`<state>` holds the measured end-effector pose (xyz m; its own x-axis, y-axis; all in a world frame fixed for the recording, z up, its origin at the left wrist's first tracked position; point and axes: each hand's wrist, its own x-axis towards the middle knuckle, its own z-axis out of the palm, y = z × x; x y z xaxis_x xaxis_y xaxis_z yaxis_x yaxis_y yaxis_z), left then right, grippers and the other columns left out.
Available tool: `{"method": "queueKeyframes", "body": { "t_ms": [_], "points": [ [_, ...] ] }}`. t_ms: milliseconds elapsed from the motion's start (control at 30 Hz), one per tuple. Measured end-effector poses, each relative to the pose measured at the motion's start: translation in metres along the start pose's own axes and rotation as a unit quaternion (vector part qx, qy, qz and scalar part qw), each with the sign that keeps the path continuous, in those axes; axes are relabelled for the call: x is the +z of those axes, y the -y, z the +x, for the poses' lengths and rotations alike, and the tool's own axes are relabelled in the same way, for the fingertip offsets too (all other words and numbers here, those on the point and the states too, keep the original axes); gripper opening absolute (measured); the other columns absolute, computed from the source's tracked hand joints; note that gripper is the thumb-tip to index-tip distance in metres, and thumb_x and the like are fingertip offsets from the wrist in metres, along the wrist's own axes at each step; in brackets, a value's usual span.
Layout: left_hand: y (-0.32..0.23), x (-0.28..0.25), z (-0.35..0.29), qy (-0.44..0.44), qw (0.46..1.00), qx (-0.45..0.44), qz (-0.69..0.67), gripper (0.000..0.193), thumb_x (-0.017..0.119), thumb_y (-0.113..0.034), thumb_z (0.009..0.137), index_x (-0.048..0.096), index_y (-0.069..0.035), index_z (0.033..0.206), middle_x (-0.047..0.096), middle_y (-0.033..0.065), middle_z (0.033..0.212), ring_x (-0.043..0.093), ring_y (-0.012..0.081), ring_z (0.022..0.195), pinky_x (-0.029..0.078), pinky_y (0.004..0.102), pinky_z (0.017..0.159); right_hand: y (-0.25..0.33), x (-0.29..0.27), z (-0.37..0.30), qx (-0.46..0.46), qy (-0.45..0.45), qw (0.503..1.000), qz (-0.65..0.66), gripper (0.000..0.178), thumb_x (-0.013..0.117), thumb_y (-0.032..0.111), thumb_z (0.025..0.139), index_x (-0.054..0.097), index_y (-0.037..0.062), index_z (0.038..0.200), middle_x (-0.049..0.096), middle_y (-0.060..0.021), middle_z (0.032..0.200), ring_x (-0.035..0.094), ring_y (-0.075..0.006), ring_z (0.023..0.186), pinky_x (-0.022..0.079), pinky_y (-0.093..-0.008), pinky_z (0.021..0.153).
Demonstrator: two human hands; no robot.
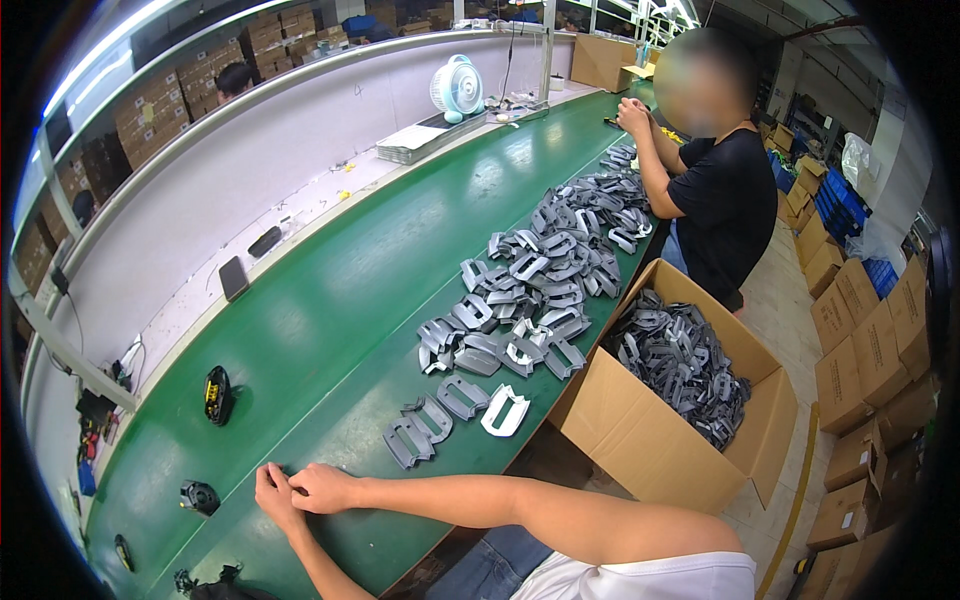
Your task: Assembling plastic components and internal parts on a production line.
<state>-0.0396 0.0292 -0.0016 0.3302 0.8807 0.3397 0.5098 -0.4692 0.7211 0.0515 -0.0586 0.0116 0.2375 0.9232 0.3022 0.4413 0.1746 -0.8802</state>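
Over the green tabletop, near its front edge, my two hands meet. My left hand (275, 497) is closed, fingertips pressed together. Against it my right hand (325, 489) is closed too, its fingers curled. A small dark bit shows between the fingertips, too small to name. Left of the hands lies a black rounded plastic part (199, 497). Farther back is a black part with a yellow inside (217, 395). Right of my hands lie a few loose grey slotted plastic frames (408, 441) and one paler frame (505, 411), untouched.
A long heap of grey frames (545, 265) runs along the green table (330, 290). An open cardboard box (640, 430) full of similar parts stands at the right edge. Beyond it a co-worker (725, 190) sits. A phone (233, 279) and a fan (458, 88) are along the back.
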Motion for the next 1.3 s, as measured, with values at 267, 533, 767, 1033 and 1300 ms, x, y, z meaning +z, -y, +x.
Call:
{"method": "queueKeyframes", "body": {
  "t_ms": [267,533,767,1033,1300],
  "points": [
    [-0.0009,0.0006,-0.0002,-0.001,1.0,-0.001,-0.002,0.023,0.048,-0.019,0.085,0.058,0.0,0.075,0.054,0.0083,0.057,0.05,0.0157,0.05,0.04,0.0311,0.05,-0.0021,0.0011,0.0002,0.002,0.002,1.0,-0.004,0.025,0.05,0.023,0.072,0.057,-0.0006,0.067,0.057,-0.0206,0.061,0.055,-0.0381,0.061,0.043,-0.0456,0.058],
    [0.0,0.0002,0.0,-0.001,1.0,0.004,0.0,0.022,0.048,-0.018,0.085,0.057,-0.001,0.074,0.054,0.0084,0.057,0.05,0.0159,0.05,0.041,0.0313,0.05,-0.0009,-0.0001,0.0001,0.003,0.007,1.0,0.003,0.025,0.05,0.023,0.071,0.058,-0.0011,0.069,0.057,-0.0209,0.062,0.056,-0.0385,0.061,0.043,-0.0456,0.059],
    [0.0028,0.0028,0.0001,-0.019,1.0,0.024,-0.004,0.023,0.048,-0.018,0.086,0.055,0.0,0.073,0.051,0.0069,0.053,0.047,0.0148,0.047,0.037,0.0311,0.046,0.0003,-0.0009,0.0005,0.007,0.011,1.0,0.0,0.025,0.048,0.022,0.071,0.058,-0.0006,0.069,0.057,-0.0212,0.062,0.055,-0.0388,0.061,0.043,-0.0461,0.059],
    [0.005,0.0046,0.0009,-0.024,0.999,0.032,0.001,0.023,0.049,-0.017,0.085,0.055,0.0,0.073,0.052,0.0073,0.054,0.047,0.0157,0.046,0.037,0.0314,0.046,-0.0011,-0.0009,0.001,0.004,0.008,1.0,-0.001,0.025,0.049,0.022,0.071,0.058,-0.0006,0.069,0.057,-0.0214,0.063,0.055,-0.0389,0.061,0.043,-0.0463,0.06],
    [0.002,0.0032,-0.0004,-0.015,1.0,0.027,-0.005,0.022,0.049,-0.017,0.085,0.055,0.0,0.072,0.052,0.0076,0.054,0.046,0.0155,0.046,0.037,0.0314,0.046,-0.0017,0.0001,0.0004,0.002,0.006,1.0,-0.006,0.024,0.049,0.022,0.07,0.057,-0.001,0.068,0.057,-0.0221,0.063,0.055,-0.0394,0.061,0.043,-0.0465,0.059]
  ]
}}
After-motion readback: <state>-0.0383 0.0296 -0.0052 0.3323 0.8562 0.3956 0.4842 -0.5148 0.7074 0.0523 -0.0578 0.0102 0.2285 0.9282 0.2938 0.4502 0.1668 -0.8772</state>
